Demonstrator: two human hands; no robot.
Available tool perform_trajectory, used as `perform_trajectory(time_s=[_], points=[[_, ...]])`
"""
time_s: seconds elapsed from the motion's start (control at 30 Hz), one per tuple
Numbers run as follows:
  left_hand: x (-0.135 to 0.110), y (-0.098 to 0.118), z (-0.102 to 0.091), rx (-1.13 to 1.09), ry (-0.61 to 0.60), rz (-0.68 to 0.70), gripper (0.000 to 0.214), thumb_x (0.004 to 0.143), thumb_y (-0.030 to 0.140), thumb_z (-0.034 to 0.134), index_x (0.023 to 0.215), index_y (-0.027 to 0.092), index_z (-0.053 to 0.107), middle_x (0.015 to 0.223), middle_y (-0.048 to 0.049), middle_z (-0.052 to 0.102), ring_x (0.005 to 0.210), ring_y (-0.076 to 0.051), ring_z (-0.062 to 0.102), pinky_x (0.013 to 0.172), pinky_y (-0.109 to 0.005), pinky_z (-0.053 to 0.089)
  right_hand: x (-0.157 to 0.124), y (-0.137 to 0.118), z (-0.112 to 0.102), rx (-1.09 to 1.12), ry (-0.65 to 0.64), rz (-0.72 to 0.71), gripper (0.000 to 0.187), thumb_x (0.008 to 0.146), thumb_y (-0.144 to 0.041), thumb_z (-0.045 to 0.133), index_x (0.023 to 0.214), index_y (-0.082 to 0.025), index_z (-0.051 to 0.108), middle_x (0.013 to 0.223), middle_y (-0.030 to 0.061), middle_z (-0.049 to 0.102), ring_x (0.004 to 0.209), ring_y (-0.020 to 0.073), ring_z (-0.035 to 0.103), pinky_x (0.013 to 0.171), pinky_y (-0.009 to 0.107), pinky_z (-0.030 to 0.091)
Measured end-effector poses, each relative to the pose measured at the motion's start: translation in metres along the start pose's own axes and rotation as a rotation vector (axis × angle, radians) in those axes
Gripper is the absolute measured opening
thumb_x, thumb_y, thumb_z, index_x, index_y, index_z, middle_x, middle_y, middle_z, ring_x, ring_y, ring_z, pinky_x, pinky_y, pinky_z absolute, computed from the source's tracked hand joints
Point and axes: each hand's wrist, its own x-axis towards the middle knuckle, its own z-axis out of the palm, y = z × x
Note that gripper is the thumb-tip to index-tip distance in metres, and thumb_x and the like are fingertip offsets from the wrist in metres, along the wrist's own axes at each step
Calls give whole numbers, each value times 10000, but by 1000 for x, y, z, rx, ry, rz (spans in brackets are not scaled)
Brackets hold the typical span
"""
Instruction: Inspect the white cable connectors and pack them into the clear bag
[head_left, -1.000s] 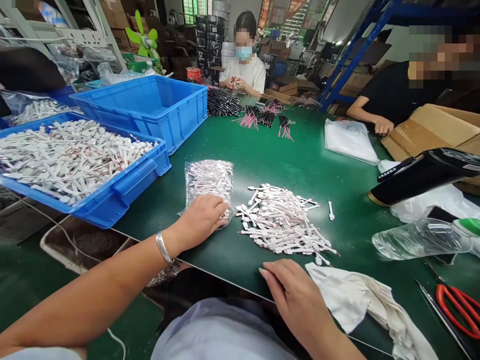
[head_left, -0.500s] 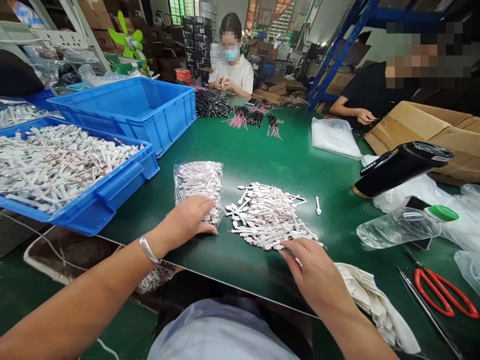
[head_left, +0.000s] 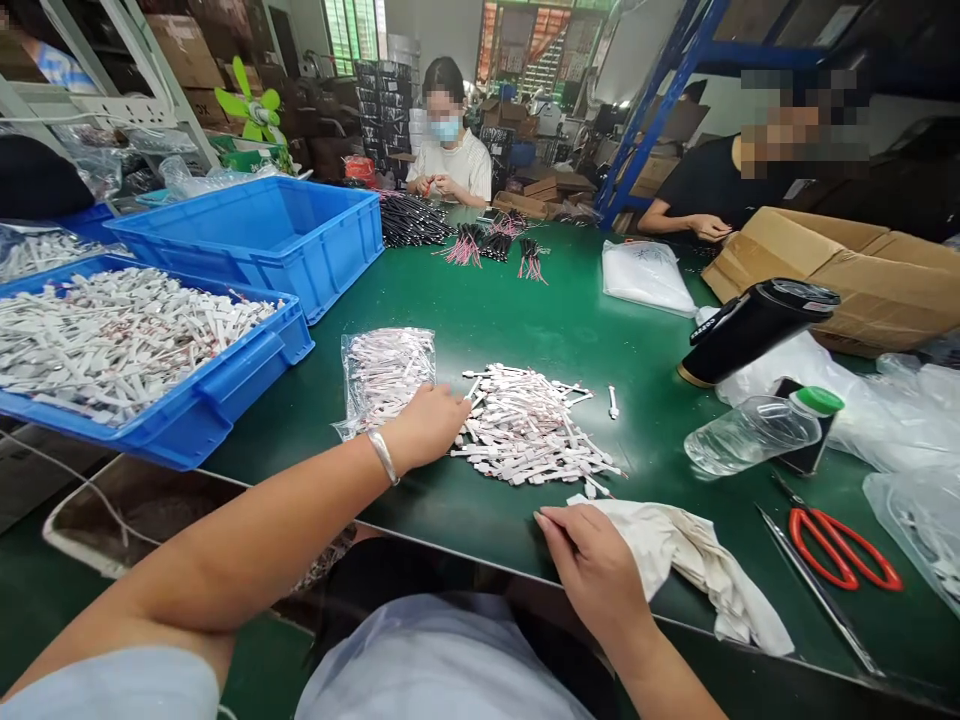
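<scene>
My left hand point(head_left: 429, 428), with a silver bangle point(head_left: 383, 456) on the wrist, lies on the green work table point(head_left: 525, 320). Its fingertips touch the left edge of a loose heap of white connectors with thin red wires point(head_left: 525, 430). Just behind that hand is a clear plastic bag packed with the same parts point(head_left: 386, 375). My right hand point(head_left: 592, 570) rests near the table's front edge, its fingertips beside a crumpled white cloth point(head_left: 675, 565). A single connector point(head_left: 613, 402) lies apart, right of the heap.
A blue crate full of white parts point(head_left: 150, 370) and an empty blue crate point(head_left: 247, 240) stand at left. On the right are a black flask point(head_left: 754, 330), a plastic bottle point(head_left: 754, 432) and red-handled scissors point(head_left: 844, 548). Wire bundles point(head_left: 465, 245) and two co-workers are farther along.
My left hand has slid off the bag, rightward to the heap. My right hand has drawn back from the heap toward the cloth. The camera view has shifted slightly.
</scene>
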Motion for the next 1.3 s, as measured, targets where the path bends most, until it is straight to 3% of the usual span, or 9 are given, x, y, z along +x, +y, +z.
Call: perform_trajectory(time_s=[0.13,0.4,0.53,0.63,0.73,0.87,1.1,1.2,1.3], points=[[9,4,-1,21,19,29,225,750,5,432,648,107,605,695,-134,623,785,-249,559,747,-379,355,0,-2,0,-8,10,1,141,884,-218,495,872,-175,628,708,33,620,677,153,563,641,287,470],[-11,18,-7,-23,100,7,257,814,59,418,638,133,590,651,-98,597,692,-221,526,690,-369,339,2,-5,-1,-14,50,-2,175,890,-235,476,859,-181,639,697,35,627,670,156,583,631,295,491],[-26,38,-16,-87,98,32,221,837,82,419,733,148,603,664,-77,590,682,-204,517,659,-326,362,2,-8,-2,62,180,29,276,866,-226,519,1138,-196,556,913,73,636,752,162,611,634,301,528],[-38,52,-21,-326,36,80,181,858,156,447,895,168,624,718,-56,611,707,-183,527,659,-282,375,6,-16,-5,145,158,-11,468,850,-198,548,1298,-240,420,1109,107,588,899,185,614,609,281,544],[-50,58,-22,-726,-80,31,213,850,223,488,1026,195,605,736,-14,610,667,-142,521,625,-232,377,11,-24,-11,179,96,-93,408,852,-128,534,1230,-275,493,1018,60,634,918,173,622,733,298,551],[-62,56,-18,-1173,-216,-76,202,845,271,482,970,186,616,691,15,571,619,-107,480,573,-192,373,15,-28,-16,173,118,-55,410,829,-128,568,1210,-273,521,990,57,612,879,171,627,750,308,556],[-66,53,-10,-1368,-296,-123,227,807,291,542,982,174,628,714,10,580,635,-104,474,595,-199,382,21,-28,-18,230,-11,-167,385,844,-70,515,1178,-257,553,951,43,660,843,143,641,723,253,550],[-66,58,-6,-1552,-210,-220,273,776,294,591,1023,178,607,733,6,593,661,-107,498,645,-214,405,22,-30,-20,277,-13,-82,250,856,-121,515,1050,-241,619,845,28,677,740,136,641,655,238,537],[-65,66,0,-1687,-169,-374,276,790,398,566,865,141,629,699,-27,622,611,-104,522,593,-212,401,20,-34,-22,398,-114,143,144,881,-251,494,891,-217,634,723,10,651,635,128,609,574,226,502]])
